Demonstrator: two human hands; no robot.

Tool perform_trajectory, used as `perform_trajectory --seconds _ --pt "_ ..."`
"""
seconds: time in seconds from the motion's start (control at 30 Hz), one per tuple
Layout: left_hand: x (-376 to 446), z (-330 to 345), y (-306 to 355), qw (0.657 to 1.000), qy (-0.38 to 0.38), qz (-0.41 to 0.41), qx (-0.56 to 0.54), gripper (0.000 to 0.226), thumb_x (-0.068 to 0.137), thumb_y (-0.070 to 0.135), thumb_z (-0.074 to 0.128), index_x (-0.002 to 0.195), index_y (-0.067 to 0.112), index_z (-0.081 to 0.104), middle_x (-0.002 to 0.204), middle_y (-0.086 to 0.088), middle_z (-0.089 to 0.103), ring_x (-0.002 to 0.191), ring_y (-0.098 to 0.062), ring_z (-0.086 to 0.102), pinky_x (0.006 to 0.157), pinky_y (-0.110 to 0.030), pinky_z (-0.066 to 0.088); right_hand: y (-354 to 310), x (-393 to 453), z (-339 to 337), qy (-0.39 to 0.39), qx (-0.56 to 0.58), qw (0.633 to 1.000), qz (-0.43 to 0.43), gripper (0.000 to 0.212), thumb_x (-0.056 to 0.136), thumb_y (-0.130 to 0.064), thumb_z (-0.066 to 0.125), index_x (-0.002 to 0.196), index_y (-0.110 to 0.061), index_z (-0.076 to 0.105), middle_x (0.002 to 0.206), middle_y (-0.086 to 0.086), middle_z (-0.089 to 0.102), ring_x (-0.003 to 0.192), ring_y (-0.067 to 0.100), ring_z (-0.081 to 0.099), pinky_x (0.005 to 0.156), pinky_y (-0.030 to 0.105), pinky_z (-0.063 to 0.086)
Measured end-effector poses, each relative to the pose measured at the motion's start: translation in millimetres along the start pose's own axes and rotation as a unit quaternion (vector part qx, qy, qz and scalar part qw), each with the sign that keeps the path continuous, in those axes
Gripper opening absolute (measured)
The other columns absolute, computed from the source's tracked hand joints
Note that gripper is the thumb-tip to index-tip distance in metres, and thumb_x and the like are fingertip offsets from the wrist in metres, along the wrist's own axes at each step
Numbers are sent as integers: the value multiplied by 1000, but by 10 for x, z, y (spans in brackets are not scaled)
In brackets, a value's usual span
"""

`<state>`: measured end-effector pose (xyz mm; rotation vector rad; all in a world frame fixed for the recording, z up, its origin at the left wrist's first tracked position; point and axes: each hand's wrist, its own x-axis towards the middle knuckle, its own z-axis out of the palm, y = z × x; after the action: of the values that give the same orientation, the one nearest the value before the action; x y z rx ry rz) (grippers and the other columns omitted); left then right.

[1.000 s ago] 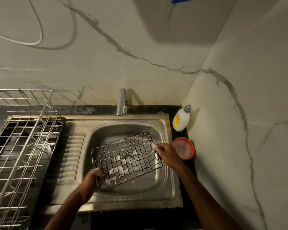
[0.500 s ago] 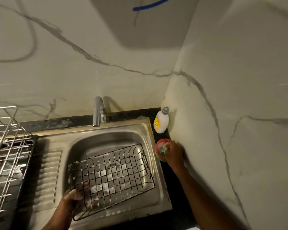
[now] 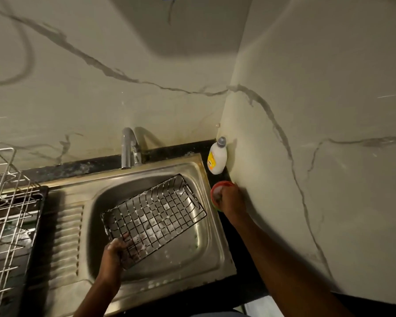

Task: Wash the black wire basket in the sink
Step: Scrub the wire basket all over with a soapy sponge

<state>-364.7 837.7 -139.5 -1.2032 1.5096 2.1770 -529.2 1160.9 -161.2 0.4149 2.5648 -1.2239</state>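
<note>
Black wire basket (image 3: 154, 212) sits tilted in the sink (image 3: 217, 252), suds on its grid: light, stiff, likely slippery, so the rim is the hold. Left hand (image 3: 116, 251) grips its near corner. Right hand (image 3: 230, 199) is in the red tub (image 3: 215, 188) on the dark surface (image 3: 226, 227); its fingers I cannot tell. Marbled walls close in.

The black wire basket (image 3: 154, 217) is a shallow rectangular tray made of a thin wire grid, with low wire walls around it. White foam sits on many squares of its grid. It lies tilted inside the steel sink (image 3: 217, 245), its long side running diagonally, the far corner raised toward the back right of the sink bowl. The near left corner is lifted above the bottom of the sink.
</note>
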Motion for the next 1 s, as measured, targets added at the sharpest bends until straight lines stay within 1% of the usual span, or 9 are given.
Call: perform_trajectory --seconds 0.07,0.13,0.2,0.4,0.5,0.63,0.8,0.93,1.0 --pt "-4 42 9 1000 4 10 20 37 102 7 29 123 5 60 87 -11 81 73 -27 79 60 -37 63 3 58 10 -8 -35 999 -3 27 82 -8 60 105 -3 72 105 15 73 84 17 71 73 30 60" --pt "-9 87 36 999 14 21 38 39 105 12 30 130 5 58 94 -13 81 86 -34 76 77 -41 59 33 103 37 0 -146 989 -3 23 91 -17 67 112 -9 72 112 10 72 99 22 69 91 35 57" --pt "4 96 64 999 18 19 42 43 105 15 31 137 3 57 101 -15 80 96 -39 73 88 -44 56 72 115 42 50 -266 961 -65 24 93 -27 68 114 -16 72 110 5 72 101 24 68 91 36 57" --pt "-31 141 142 998 26 19 46 43 101 12 32 136 3 56 99 -12 80 96 -37 71 73 -37 52 72 30 62 90 -340 933 -80 20 91 -26 72 110 -19 71 105 1 72 97 18 68 85 30 56" --pt "5 127 156 999 39 3 38 47 98 13 35 139 1 56 118 -22 74 104 -42 68 74 -38 51 -87 63 36 -32 -214 976 6 20 88 -21 64 104 -21 75 101 2 75 95 21 70 88 36 59" --pt "65 116 138 998 35 8 44 45 100 18 34 137 5 57 118 -21 74 106 -41 69 77 -40 52 363 499 59 -177 -73 976 108 51 95 -23 64 143 -14 50 145 9 53 135 27 46 117 41 37" --pt "158 130 242 997 13 13 69 46 102 19 35 140 5 55 111 -18 78 106 -41 70 80 -40 52 -67 -22 -46 -51 181 976 105 26 81 -10 56 100 -10 74 96 10 73 76 11 67 71 25 59" --pt "202 214 334 997 -2 30 76 44 103 18 33 137 4 57 121 -25 73 103 -40 70 79 -37 50 3 -3 -13 -61 305 945 104 21 78 -5 57 93 -9 71 88 10 69 77 18 67 84 45 61" --pt "221 279 367 996 -4 36 81 44 101 15 33 135 2 57 109 -20 78 88 -33 74 74 -34 49 25 47 4 -64 315 939 122 21 79 -5 58 95 -8 70 90 12 69 79 20 67 86 48 60"
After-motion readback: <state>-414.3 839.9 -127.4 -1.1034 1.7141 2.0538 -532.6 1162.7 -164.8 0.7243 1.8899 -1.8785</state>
